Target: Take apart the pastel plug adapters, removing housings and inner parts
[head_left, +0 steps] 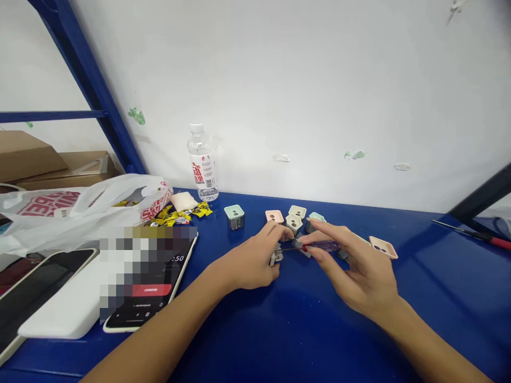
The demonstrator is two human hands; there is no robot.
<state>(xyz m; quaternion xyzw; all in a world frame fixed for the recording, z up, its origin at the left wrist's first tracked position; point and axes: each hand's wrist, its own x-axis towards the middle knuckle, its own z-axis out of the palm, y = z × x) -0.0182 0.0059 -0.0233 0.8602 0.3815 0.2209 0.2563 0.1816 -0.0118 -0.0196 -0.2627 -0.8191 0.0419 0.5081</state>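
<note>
My left hand (255, 260) rests on the blue table (279, 330), its fingers pinched around a small grey sharpener part (275, 256). My right hand (355, 271) holds a small screwdriver (319, 246) with a translucent purple handle and red collar. The screwdriver's tip points left into the grey part. Just behind the hands lie several small pencil sharpeners: a mint one (234, 216), a pink one (274, 216), a cream one (297, 211) and a pink one (383, 247) at the right.
A water bottle (203, 164) stands by the white wall. At the left lie a white plastic bag (80, 205), yellow candy wrappers (179, 214), a phone (151, 287), a white power bank (67, 308) and another dark phone (32, 290). A red-handled tool (479, 235) lies far right. Cardboard boxes (43, 162) sit behind a blue frame (91, 80).
</note>
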